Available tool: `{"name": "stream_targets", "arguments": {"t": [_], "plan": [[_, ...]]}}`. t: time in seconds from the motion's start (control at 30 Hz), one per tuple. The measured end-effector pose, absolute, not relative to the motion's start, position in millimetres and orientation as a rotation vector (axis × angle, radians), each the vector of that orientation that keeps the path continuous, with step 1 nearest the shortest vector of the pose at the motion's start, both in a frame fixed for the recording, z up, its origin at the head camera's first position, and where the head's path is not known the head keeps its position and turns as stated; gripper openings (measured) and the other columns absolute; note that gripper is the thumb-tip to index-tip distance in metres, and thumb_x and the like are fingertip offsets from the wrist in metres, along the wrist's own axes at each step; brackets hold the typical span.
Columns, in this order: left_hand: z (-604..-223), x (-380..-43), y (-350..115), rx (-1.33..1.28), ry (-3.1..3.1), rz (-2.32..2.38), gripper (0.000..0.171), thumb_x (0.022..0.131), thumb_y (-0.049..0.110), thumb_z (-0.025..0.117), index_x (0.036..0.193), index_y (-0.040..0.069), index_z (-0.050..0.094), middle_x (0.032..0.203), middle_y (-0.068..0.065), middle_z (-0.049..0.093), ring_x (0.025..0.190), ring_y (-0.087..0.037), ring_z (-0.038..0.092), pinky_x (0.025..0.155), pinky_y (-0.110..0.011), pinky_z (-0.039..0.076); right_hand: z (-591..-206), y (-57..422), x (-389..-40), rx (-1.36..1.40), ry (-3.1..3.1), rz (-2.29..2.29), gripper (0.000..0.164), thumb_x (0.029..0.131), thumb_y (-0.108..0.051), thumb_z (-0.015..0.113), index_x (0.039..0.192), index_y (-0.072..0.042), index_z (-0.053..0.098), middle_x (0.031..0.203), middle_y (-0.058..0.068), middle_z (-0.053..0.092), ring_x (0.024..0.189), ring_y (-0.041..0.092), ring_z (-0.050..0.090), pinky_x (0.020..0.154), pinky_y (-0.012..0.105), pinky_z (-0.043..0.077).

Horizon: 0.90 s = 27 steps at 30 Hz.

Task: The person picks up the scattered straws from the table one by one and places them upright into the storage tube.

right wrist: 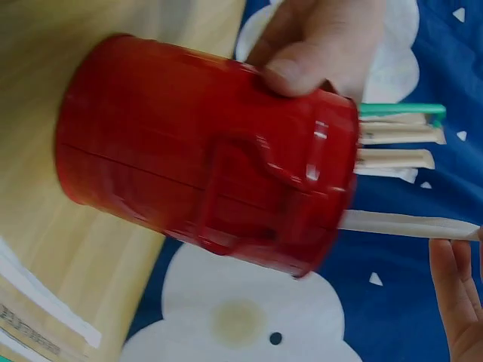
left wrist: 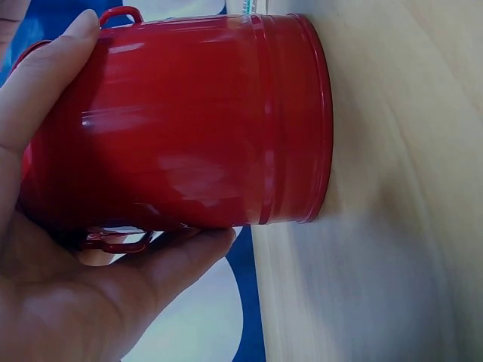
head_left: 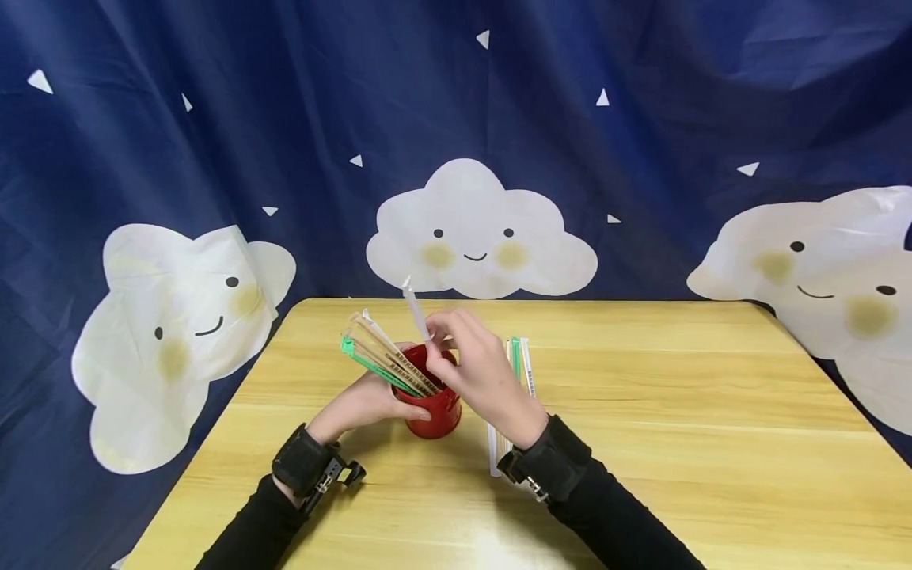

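Note:
My left hand (head_left: 370, 402) grips a red bucket (head_left: 435, 419) with small loop handles, its thumb and fingers round the side in the left wrist view. Several paper-wrapped straws (right wrist: 400, 134) lean in the bucket, brown, white and green ones among them. Above the rim, my right hand (head_left: 473, 368) pinches a white wrapped straw (head_left: 416, 307) between thumb and fingers. That straw's lower end goes inside the bucket in the right wrist view, apart from the bunch. Whether the bucket's base touches the table, I cannot tell.
More wrapped straws (head_left: 528, 368), white, green and brown, lie on the wooden table (head_left: 677, 396) to the right of the bucket, partly hidden under my right wrist. A dark blue curtain (head_left: 321, 95) with white clouds hangs behind the table's far edge.

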<state>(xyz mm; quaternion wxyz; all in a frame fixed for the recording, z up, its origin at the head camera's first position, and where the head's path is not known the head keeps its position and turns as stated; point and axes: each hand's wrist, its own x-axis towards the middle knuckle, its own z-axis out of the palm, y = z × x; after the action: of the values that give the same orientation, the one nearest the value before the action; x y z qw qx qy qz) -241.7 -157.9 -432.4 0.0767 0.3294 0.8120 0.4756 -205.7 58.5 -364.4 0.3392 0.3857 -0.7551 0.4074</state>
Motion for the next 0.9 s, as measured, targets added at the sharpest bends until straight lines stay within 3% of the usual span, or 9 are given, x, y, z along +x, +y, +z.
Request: {"name": "stream_targets", "arguments": {"t": [0.37, 0.63, 0.9], "plan": [[-431, -240, -158, 1.015, 2.459, 1.388, 0.090, 0.075, 0.022, 0.093, 0.149, 0.016, 0.042, 0.146, 0.000, 0.054, 0.133, -0.023, 0.052, 0.112, -0.026, 0.040, -381, 50, -214, 1.015, -2.177, 1.034, 0.021, 0.090, 0.005, 0.063, 0.109, -0.005, 0.061, 0.099, 0.003, 0.062, 0.083, 0.010, 0.068, 0.071, 0.017, 0.056], [-431, -238, -158, 0.929, 2.435, 1.358, 0.068, 0.077, 0.021, 0.091, 0.134, 0.013, 0.055, 0.127, 0.001, 0.063, 0.114, -0.015, 0.061, 0.097, -0.026, 0.050, -390, 49, -216, 1.078, -2.317, 0.859, 0.023, 0.089, 0.002, 0.064, 0.111, -0.007, 0.062, 0.102, 0.001, 0.062, 0.081, 0.006, 0.059, 0.068, 0.016, 0.052], [-432, -242, -157, 1.074, 2.426, 1.431, 0.068, 0.074, 0.014, 0.093, 0.129, 0.017, 0.052, 0.120, 0.002, 0.061, 0.108, -0.015, 0.062, 0.095, -0.026, 0.052, -393, 49, -215, 1.152, -2.420, 0.810, 0.025, 0.088, 0.004, 0.062, 0.109, -0.010, 0.062, 0.100, 0.000, 0.061, 0.077, 0.009, 0.056, 0.066, 0.019, 0.049]]}}
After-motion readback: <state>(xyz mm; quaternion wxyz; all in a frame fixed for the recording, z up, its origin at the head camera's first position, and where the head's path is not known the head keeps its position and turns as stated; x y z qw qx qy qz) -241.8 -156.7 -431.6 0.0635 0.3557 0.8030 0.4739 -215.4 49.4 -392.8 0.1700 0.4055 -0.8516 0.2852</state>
